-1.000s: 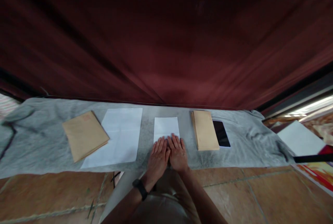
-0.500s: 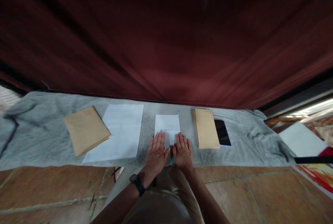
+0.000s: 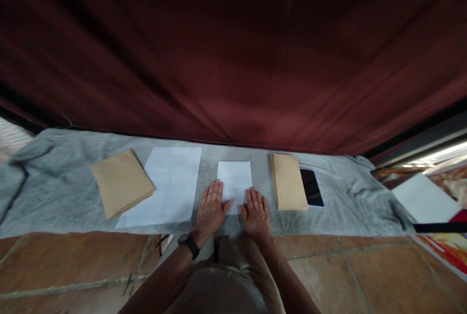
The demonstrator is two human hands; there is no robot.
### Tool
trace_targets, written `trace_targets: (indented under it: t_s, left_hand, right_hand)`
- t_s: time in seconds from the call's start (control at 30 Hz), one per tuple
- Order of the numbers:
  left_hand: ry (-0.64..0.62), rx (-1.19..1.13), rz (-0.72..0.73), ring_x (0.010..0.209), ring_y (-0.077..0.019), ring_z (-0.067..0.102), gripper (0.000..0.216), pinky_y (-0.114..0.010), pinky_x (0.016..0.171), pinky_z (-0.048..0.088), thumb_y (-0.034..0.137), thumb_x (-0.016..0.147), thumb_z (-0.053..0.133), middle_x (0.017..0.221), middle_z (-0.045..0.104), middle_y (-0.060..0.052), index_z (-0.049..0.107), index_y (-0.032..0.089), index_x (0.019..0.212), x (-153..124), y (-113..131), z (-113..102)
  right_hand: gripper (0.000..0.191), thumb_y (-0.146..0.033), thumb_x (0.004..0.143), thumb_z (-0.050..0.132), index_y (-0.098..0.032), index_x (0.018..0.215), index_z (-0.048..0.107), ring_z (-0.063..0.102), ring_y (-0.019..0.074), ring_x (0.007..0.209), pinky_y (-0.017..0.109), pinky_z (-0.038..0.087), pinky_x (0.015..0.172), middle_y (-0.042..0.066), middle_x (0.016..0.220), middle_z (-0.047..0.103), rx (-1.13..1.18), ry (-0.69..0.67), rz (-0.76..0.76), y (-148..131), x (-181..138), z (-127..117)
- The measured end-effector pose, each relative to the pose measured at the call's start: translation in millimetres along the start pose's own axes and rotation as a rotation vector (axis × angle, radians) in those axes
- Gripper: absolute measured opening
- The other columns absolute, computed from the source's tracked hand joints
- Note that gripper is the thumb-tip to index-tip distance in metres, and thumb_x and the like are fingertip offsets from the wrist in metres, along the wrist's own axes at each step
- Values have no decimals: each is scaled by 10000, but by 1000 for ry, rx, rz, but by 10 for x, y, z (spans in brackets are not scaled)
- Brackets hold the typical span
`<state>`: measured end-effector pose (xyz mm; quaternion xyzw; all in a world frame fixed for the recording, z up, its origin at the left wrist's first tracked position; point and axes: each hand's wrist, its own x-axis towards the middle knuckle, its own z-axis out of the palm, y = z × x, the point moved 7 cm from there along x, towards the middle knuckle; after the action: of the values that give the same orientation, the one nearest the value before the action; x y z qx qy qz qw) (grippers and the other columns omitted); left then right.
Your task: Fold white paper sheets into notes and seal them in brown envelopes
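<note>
My left hand (image 3: 210,209) and right hand (image 3: 256,212) lie flat and open, gripping nothing, at the near corners of the folded paper (image 3: 234,175), just left of the envelope stack (image 3: 289,181); it looks light and floppy, so I'd pinch its near edge

Two hands show: the left hand (image 3: 210,209) and the right hand (image 3: 256,212). There are three white sheets: a large sheet (image 3: 168,185), a small sheet (image 3: 234,175) and a far sheet (image 3: 423,200) at the right edge. Two brown envelope piles lie there, the left pile (image 3: 122,183) and the right pile (image 3: 290,180). One phone (image 3: 312,186), one grey cloth (image 3: 54,192), one watch (image 3: 188,245), one curtain (image 3: 233,61).
</note>
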<state>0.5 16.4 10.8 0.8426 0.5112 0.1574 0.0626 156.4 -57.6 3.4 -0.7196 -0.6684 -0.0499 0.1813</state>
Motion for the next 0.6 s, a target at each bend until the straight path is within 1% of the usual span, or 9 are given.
trace_targets:
  t_s: [0.2,0.4,0.5,0.57,0.6]
  left_hand:
    - [6,-18,-41,1516,-327,355,700,-520,1251,257,491,996,438,1607,405,-206,406,66,1551,-65,-83,-48]
    - [27,-15,-21,1519,-331,347,698,-514,1252,247,480,1007,413,1599,410,-223,404,32,1543,-85,-70,-73]
    - [38,-12,-16,1519,-339,345,702,-524,1248,251,479,1008,404,1593,411,-237,410,17,1536,-80,-50,-90]
    - [37,-5,-11,1517,-346,347,697,-533,1243,260,470,1007,400,1590,413,-244,416,11,1530,-76,-43,-94]
    - [35,-1,-9,1515,-349,350,692,-537,1241,265,466,1006,401,1590,414,-243,419,13,1529,-75,-43,-93]
  right_hand:
    - [593,-374,1061,398,-154,1607,322,376,282,1493,489,221,1236,125,1602,442,-1,-14,-9,30,-54,-15]
    - [578,-360,1064,403,-145,1597,343,367,290,1500,505,239,1233,132,1601,442,-3,-8,8,83,-131,-90]
    - [568,-304,1056,406,-139,1596,342,351,293,1510,527,247,1233,143,1614,418,0,-8,15,-24,-99,-106]
    - [550,-272,1049,408,-150,1584,370,351,274,1512,504,265,1236,124,1624,406,21,-23,-24,-184,-68,-73]
    - [537,-284,1051,415,-156,1572,395,360,256,1508,469,285,1234,111,1623,413,38,-36,-53,-274,-59,-46]
